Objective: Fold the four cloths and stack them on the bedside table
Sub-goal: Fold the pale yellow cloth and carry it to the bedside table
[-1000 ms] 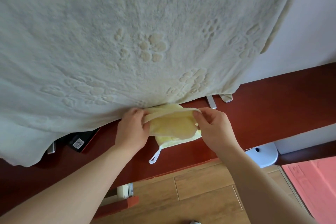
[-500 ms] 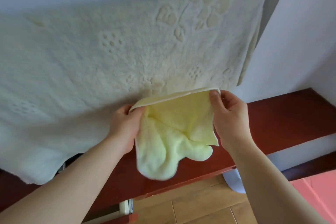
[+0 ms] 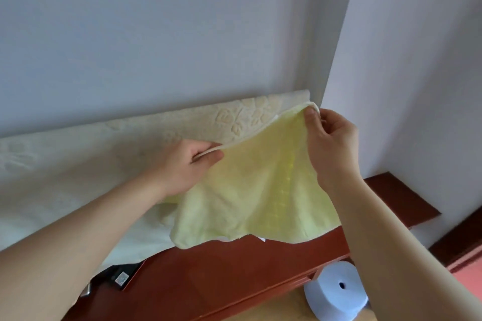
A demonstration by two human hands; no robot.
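Wall corner (image 3: 323,60) crowds the held cloth (image 3: 260,190).

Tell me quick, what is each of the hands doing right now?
Left hand: closed, pinching the top edge of the soft yellow-green terry cloth.
Right hand: closed, pinching the same cloth's upper right corner.

you've got a cream embossed blanket (image 3: 78,177) spread at left, flower pattern near its far corner. a black item (image 3: 121,277) with a small label pokes out under its near edge (can't tell what it is), on red-brown wood (image 3: 221,268). a pale blue roll (image 3: 336,292) stands on the floor below, with a pink mat (image 3: 469,266) at far right.
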